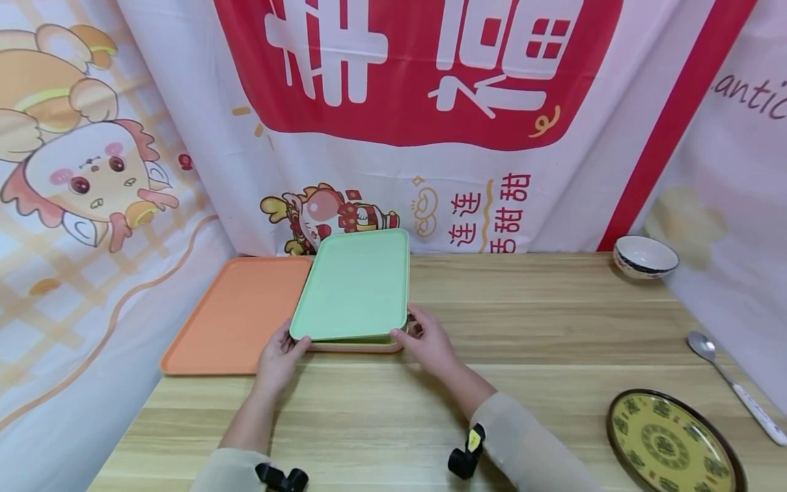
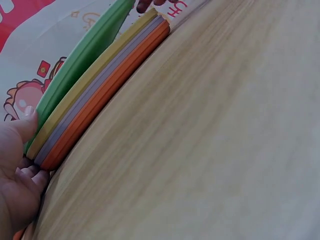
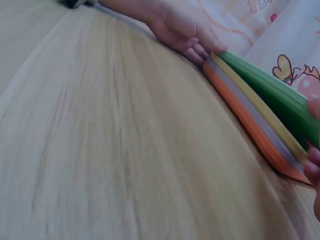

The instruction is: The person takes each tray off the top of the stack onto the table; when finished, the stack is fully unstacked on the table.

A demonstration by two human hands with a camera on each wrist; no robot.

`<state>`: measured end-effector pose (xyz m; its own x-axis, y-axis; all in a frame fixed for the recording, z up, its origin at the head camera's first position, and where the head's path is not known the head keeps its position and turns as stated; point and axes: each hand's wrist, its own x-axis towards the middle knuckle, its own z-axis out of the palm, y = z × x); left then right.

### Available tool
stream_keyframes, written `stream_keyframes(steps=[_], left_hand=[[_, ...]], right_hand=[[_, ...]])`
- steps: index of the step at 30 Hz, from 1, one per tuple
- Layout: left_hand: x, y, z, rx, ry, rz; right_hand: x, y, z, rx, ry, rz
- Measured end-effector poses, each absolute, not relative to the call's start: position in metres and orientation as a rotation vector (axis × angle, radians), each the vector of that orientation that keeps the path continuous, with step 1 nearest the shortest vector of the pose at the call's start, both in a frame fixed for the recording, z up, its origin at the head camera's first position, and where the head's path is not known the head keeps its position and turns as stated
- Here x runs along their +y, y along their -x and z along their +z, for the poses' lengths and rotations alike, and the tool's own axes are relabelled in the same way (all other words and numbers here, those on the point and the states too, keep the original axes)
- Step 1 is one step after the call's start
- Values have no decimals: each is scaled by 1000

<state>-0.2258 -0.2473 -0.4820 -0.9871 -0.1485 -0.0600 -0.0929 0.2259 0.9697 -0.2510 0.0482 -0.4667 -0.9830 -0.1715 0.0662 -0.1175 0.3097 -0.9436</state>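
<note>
A light green tray (image 1: 356, 287) tops a stack, its near edge raised, with a gap widening toward its right corner. Beneath it show the edges of a yellow tray (image 3: 252, 96), a greyish-purple tray (image 3: 258, 116) and an orange tray (image 2: 117, 85). My left hand (image 1: 279, 362) grips the green tray's near left corner, thumb on its rim and fingers low by the stack's corner. At the near right corner, my right hand (image 1: 433, 348) pinches the green tray between thumb and fingers. Some fingertips are hidden behind the trays.
Another orange tray (image 1: 240, 314) lies flat left of the stack, partly behind it. On the right are a bowl (image 1: 645, 256) at the back, a spoon (image 1: 732, 386), and a yellow patterned plate (image 1: 673, 444) with a dark rim. Printed curtains (image 1: 553, 184) border the wooden table (image 1: 504, 314).
</note>
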Motion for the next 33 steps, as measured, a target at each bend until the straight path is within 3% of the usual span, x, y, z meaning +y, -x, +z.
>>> stream_keyframes(steps=[9, 19, 33], left_hand=[[-246, 225, -481, -2415, -216, -1936], [-246, 224, -483, -2424, -205, -1925], [-245, 222, -484, -2459, -206, -1869]], right_hand=[[39, 257, -460, 1762, 142, -2269], [47, 256, -452, 1759, 100, -2344], [112, 242, -423, 1700, 183, -2433]])
